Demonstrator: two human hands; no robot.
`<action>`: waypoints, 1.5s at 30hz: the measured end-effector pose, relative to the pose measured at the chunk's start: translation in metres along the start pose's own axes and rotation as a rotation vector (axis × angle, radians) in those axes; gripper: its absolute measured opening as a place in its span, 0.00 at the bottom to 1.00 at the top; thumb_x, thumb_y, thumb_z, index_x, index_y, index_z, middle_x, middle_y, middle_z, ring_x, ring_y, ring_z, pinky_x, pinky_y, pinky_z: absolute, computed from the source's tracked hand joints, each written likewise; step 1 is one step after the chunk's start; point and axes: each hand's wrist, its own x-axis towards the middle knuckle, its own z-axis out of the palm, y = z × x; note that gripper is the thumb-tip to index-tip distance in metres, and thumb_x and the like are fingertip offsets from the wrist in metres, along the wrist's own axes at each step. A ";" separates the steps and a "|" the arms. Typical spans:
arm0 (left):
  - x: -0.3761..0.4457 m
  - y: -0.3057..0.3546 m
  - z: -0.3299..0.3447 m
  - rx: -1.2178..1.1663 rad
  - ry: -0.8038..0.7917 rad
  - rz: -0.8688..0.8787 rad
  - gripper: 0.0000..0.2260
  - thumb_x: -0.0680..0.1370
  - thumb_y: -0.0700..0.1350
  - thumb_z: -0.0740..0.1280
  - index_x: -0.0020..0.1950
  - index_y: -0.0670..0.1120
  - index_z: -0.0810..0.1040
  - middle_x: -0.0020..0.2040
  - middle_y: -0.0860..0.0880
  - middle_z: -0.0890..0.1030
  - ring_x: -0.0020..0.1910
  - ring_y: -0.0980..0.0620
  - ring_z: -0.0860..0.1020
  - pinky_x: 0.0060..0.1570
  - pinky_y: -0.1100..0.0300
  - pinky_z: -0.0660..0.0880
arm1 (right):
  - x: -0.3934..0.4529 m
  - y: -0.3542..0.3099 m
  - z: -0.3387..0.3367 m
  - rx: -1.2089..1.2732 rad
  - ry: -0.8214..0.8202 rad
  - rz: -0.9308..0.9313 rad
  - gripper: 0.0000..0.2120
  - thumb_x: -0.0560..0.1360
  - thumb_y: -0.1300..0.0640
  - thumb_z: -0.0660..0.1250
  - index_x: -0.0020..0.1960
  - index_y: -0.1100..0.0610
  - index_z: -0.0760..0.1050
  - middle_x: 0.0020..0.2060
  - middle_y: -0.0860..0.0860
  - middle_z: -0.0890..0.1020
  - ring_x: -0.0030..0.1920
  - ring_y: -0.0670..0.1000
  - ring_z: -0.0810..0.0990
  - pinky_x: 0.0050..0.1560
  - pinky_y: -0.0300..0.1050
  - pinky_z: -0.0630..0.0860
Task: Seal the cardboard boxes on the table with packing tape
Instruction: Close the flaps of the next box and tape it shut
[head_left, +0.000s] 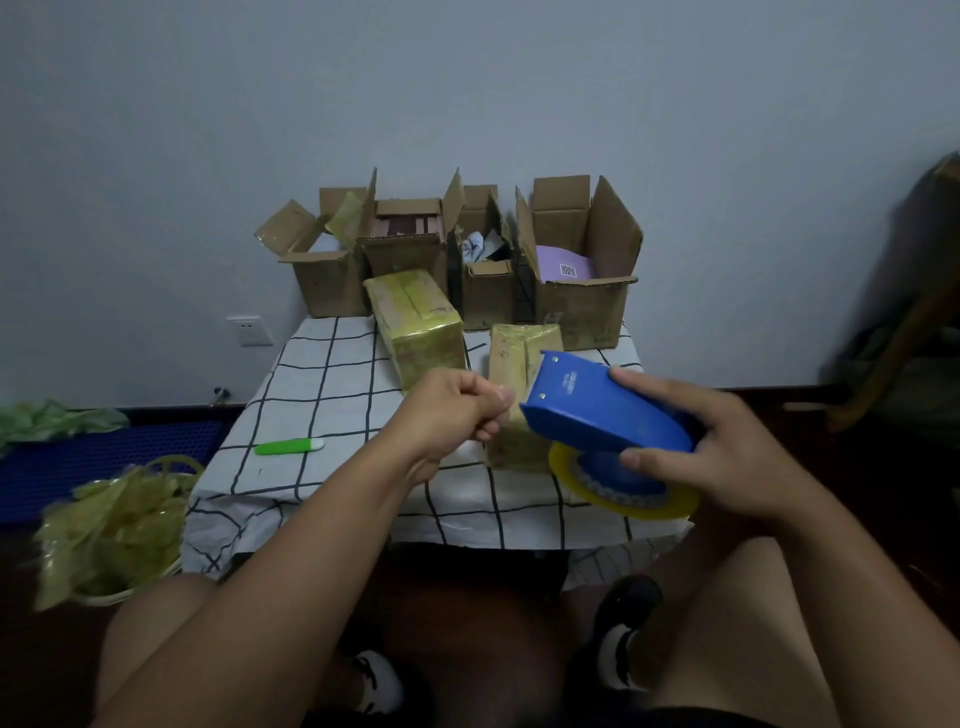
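My right hand grips a blue tape dispenser with a yellowish tape roll under it, held above the table's front right. My left hand is curled just left of the dispenser's front edge, thumb and fingers pinched together; a tape end between them is too small to make out. Behind both hands stands a tape-wrapped box. A second taped box lies further back. Several open cardboard boxes line the far edge.
The table wears a white cloth with a black grid. A green and white utility knife lies on its left part. A basket of crumpled yellowish tape sits on the floor at left, beside a blue mat.
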 end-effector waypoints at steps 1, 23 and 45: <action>0.003 0.001 -0.001 0.003 0.034 0.017 0.07 0.78 0.37 0.68 0.41 0.39 0.78 0.35 0.45 0.79 0.29 0.56 0.75 0.32 0.66 0.75 | 0.004 0.000 -0.010 -0.006 -0.004 0.012 0.31 0.65 0.39 0.73 0.67 0.29 0.70 0.62 0.34 0.77 0.59 0.42 0.78 0.54 0.34 0.76; 0.044 -0.060 0.015 0.063 0.267 -0.087 0.08 0.76 0.44 0.72 0.52 0.44 0.77 0.36 0.47 0.83 0.32 0.53 0.78 0.47 0.52 0.79 | 0.057 0.038 -0.041 -0.219 -0.310 0.203 0.29 0.73 0.47 0.74 0.67 0.27 0.67 0.61 0.45 0.76 0.54 0.47 0.79 0.52 0.41 0.78; 0.040 -0.035 0.010 0.371 0.080 -0.218 0.12 0.78 0.51 0.63 0.42 0.43 0.73 0.41 0.42 0.84 0.23 0.50 0.73 0.28 0.61 0.71 | 0.057 0.050 -0.036 -0.148 -0.360 0.247 0.29 0.74 0.51 0.75 0.65 0.27 0.68 0.60 0.42 0.75 0.54 0.47 0.79 0.49 0.36 0.77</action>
